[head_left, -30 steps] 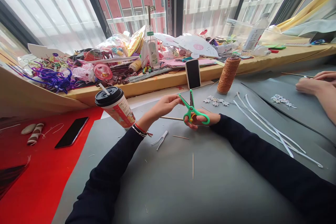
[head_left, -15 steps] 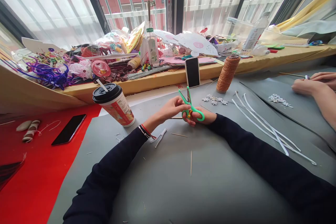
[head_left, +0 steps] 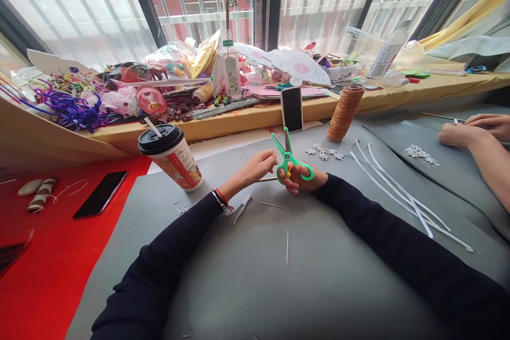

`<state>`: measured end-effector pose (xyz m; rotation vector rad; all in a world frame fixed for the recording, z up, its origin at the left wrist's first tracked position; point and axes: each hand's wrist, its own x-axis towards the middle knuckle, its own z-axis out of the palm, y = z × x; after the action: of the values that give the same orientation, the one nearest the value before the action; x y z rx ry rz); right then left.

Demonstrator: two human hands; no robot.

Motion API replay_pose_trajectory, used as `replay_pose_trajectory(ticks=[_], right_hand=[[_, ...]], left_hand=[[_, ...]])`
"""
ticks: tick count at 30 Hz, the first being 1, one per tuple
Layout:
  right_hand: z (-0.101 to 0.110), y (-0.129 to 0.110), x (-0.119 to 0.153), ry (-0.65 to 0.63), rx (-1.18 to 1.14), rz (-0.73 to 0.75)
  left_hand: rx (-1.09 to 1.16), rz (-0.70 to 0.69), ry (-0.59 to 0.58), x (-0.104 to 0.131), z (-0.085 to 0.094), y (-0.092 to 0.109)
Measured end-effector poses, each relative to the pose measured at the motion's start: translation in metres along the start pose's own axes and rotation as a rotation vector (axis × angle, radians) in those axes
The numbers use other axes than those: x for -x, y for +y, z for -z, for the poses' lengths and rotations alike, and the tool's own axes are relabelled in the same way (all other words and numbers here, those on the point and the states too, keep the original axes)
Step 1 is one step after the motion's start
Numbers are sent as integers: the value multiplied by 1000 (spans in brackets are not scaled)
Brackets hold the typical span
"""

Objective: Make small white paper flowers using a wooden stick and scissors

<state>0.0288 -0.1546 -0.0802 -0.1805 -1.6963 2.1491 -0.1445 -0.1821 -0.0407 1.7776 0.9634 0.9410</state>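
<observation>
In the head view, take the pair of scissors with bright green plastic handles as the middle of the dial. They are raised above the grey, smooth sheet on the table, blades parted and pointing toward twelve. The bare right hand, at four o'clock, grips the handles with its fingers through or around the loops. The bare left hand, at nine, has its fingers curled in against the thumb, close beside the scissors; whether it pinches anything small I cannot tell.

The cutting seems partly done. Tiny white snippets lie toward half past eight, and a short, folded white strip rests at eight, just beyond the left wrist. Near three o'clock sits a cluster of small white flower-shaped pieces that look finished; farther out at three lies a second white cluster, near a co-worker's hands.

What looks unworked is the loose bundle of long, thin white strips stretching from three toward four, apparently uncut. Nothing white shows between the parted blades, so no cut appears under way. How many pieces the work calls for cannot be told.
</observation>
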Motion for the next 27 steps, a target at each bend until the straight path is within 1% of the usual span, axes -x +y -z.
replay_pose_trajectory(ticks=[3,6,8,12,16,20,23,27], right_hand=[[-2,1,-3,-57,-70,10],[-4,1,-5,-69,-137,23],[-5,2,-6,-81,-158,6],[-8,3,-6,-95,-174,-23],[-9,4,-8,-50,-208,10],[-7,8,-10,3,-193,19],[-6,9,-11,64,-154,11],[-9,10,-11,148,-93,-16]], left_hand=[[-9,-5,-35,1,-2,-4],[-45,-61,0,2,-2,-4],[-44,-99,22,3,-3,-3],[-66,-123,13,5,-4,-3],[-175,-145,58,5,-4,-5],[-239,-117,44,4,-2,-6],[-320,-127,20,3,3,-5],[-390,-111,40,2,7,-9]])
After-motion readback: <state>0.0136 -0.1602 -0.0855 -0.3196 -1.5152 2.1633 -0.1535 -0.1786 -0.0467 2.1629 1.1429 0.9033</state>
